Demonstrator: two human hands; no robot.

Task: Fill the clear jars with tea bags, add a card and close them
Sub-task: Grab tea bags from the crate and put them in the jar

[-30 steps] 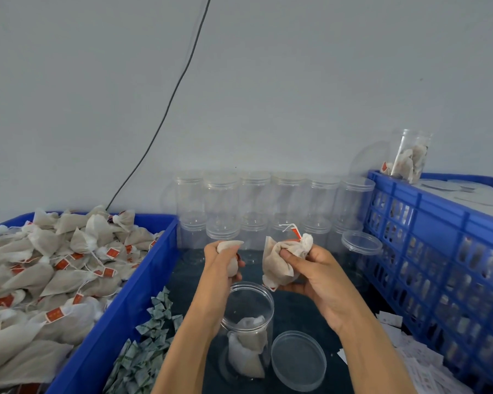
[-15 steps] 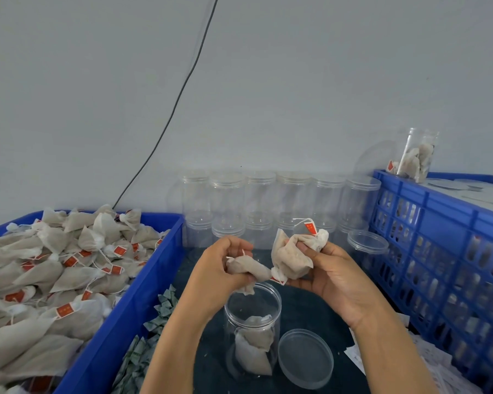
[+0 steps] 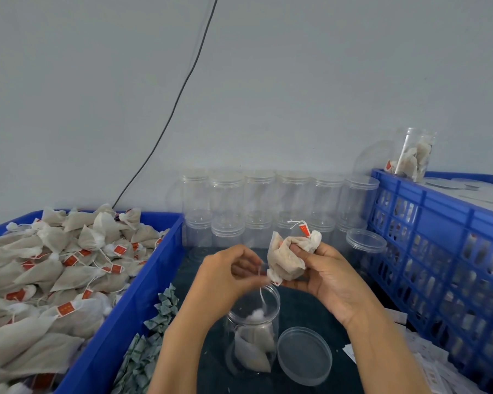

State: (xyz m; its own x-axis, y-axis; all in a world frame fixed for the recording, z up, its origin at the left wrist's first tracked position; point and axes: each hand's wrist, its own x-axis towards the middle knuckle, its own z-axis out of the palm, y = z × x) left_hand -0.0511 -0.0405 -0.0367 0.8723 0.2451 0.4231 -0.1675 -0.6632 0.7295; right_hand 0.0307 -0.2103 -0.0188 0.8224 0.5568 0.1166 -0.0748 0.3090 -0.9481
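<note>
An open clear jar [image 3: 271, 304] stands on the dark mat in front of me, with tea bags [image 3: 252, 354] lying in its bottom. Its clear lid [image 3: 304, 355] lies flat just right of it. My left hand [image 3: 225, 277] hovers over the jar mouth, fingers curled, pinching the string of a tea bag [image 3: 256, 314] that hangs inside the jar's top. My right hand [image 3: 328, 277] is just right of it and grips a bunch of tea bags [image 3: 285, 260] with a red tag sticking up.
A blue crate [image 3: 143, 291] heaped with tea bags [image 3: 54, 268] stands at the left, with green folded packets [image 3: 157, 334] beside it. Several empty lidded jars [image 3: 268, 200] line the wall. A blue slotted crate [image 3: 439, 251] at the right carries a filled jar [image 3: 416, 155]. White cards [image 3: 439, 373] lie below it.
My left hand has lowered its tea bag into the jar, so only the string stays at my fingertips. My right hand keeps its bunch in about the same place.
</note>
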